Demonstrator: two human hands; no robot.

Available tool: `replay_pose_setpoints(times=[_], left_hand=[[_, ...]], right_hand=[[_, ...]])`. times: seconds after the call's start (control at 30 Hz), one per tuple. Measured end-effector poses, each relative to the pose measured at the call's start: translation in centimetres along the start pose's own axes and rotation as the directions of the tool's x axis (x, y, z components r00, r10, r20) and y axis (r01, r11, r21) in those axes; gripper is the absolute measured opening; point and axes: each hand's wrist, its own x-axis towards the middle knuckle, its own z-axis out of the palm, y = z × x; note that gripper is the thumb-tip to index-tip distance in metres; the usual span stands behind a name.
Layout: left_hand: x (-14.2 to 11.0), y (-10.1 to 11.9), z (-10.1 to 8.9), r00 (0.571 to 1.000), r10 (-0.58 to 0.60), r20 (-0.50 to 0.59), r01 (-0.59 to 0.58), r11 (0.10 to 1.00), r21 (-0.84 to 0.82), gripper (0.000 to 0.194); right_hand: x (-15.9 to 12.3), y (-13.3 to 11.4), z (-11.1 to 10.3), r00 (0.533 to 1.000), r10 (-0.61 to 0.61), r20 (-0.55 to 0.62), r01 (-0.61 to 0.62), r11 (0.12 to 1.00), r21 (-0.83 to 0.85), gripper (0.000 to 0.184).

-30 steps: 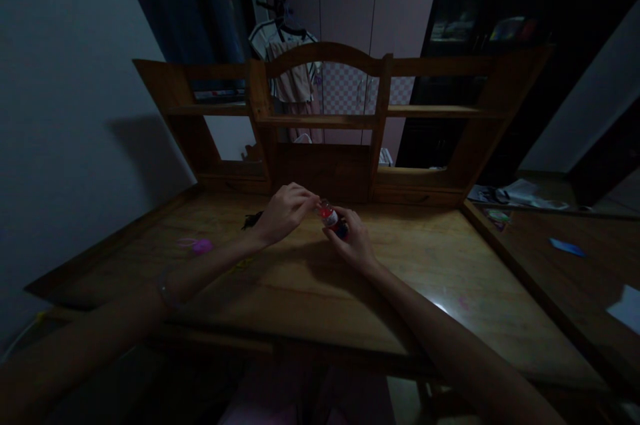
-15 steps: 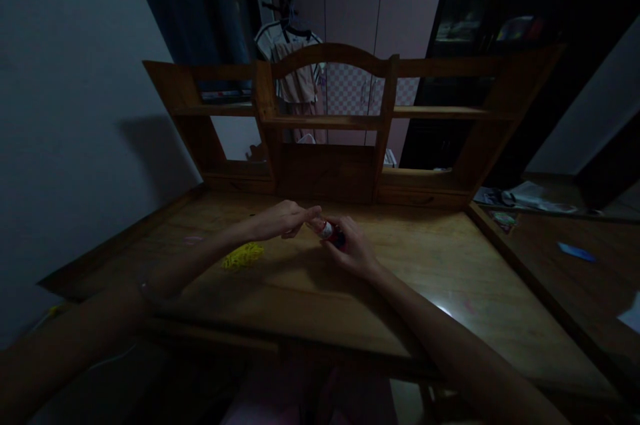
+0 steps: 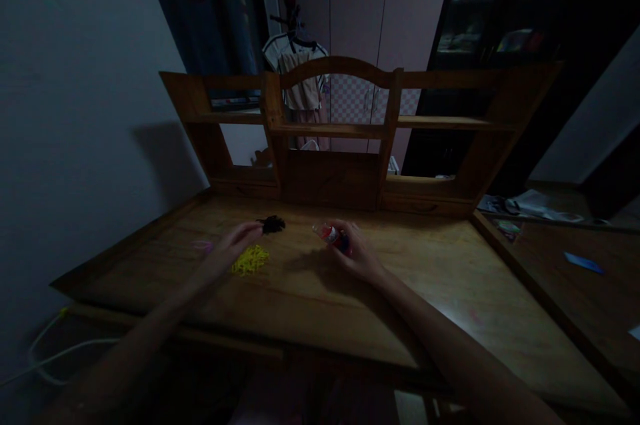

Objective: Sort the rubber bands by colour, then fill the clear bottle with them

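Note:
My right hand (image 3: 357, 252) is wrapped round a small clear bottle (image 3: 327, 233) with red on it. The bottle is tilted, its open-looking end towards the left, and is held above the desk. My left hand (image 3: 239, 238) has its fingers pressed together at the left edge of a small black pile of thin strands (image 3: 273, 224); whether anything is between the fingertips is too dark to tell. Just below that hand lies a loose heap of thin yellow pieces (image 3: 251, 260). A purple item (image 3: 207, 247) shows partly behind the left hand.
A wooden desk (image 3: 310, 305) carries a wooden shelf unit (image 3: 330, 128) along its back edge. To the right, a blue flat item (image 3: 583, 262) lies on another surface. A white cable (image 3: 75, 345) hangs at the lower left.
My left hand has moved left, away from the bottle's end to the black pile, which now shows. The right hand still holds the bottle. The view has shifted slightly.

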Motion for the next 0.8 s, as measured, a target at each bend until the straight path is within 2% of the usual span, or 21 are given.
replay_pose_setpoints(times=[0.07, 0.17, 0.3, 0.4, 0.53, 0.67, 0.8], left_hand=[[-1.9, -3.1, 0.6, 0.996, -0.076, -0.051, 0.079, 0.995, 0.059, 0.043], [-3.7, -6.6, 1.7, 0.988, -0.105, -0.109, 0.117, 0.987, 0.11, 0.042], [-3.5, -9.1, 2.3, 0.987, -0.139, -0.082, 0.144, 0.987, 0.07, 0.048], [-2.7, -9.8, 1.7, 0.99, -0.144, 0.011, 0.143, 0.989, 0.021, 0.057], [-2.4, -9.2, -0.2, 0.979, -0.065, 0.193, 0.061, 0.998, 0.025, 0.075], [-1.6, -8.2, -2.3, 0.957, 0.023, 0.289, -0.07, 0.986, 0.152, 0.078], [-0.2, -7.8, -3.1, 0.942, 0.071, 0.329, -0.16, 0.955, 0.251, 0.073]], right_hand=[[0.0, 0.0, 0.3, 0.998, -0.022, 0.052, 0.022, 1.0, -0.009, 0.044], [0.5, 0.1, 1.1, 0.987, -0.059, 0.148, 0.067, 0.996, -0.051, 0.044], [1.9, -0.3, 2.9, 0.952, -0.046, 0.304, 0.092, 0.986, -0.138, 0.043], [3.2, -1.0, 4.6, 0.914, 0.005, 0.407, 0.085, 0.975, -0.204, 0.04], [4.8, -2.2, 6.8, 0.88, 0.055, 0.472, 0.054, 0.975, -0.214, 0.04], [5.3, -3.1, 8.1, 0.875, 0.087, 0.476, 0.039, 0.968, -0.249, 0.04], [4.6, -3.7, 8.3, 0.884, 0.086, 0.459, 0.059, 0.954, -0.293, 0.043]])
